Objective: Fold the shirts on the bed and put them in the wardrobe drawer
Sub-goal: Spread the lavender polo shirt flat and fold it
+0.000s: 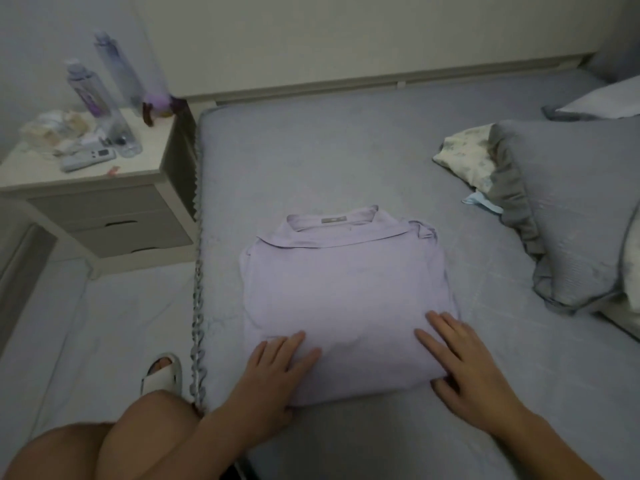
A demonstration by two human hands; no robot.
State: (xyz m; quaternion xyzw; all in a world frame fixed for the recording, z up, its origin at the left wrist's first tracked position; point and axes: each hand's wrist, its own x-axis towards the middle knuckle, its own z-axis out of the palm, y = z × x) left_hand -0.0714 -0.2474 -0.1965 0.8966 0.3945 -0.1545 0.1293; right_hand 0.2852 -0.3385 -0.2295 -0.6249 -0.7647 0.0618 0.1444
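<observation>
Left of the bed (311,150) stands a nightstand (93,188). On the bed lies a folded lilac shirt (343,289), collar toward the wall, long axis running away from the person. The left hand (277,372) and right hand (467,372) rest flat, fingers straight, on its near corners.

One folded lilac shirt (343,299) at center of one bed (346,161). Two hands on it: left hand (277,372) at 7 o'clock, right hand (464,372) at 5 o'clock. One nightstand (104,209) at 10 o'clock with two drawers, two tall clear bottles (104,109) and one remote (88,159). One gray pillow (571,209) at 3 o'clock. One white slipper (162,374) at 8 o'clock on the floor.
</observation>
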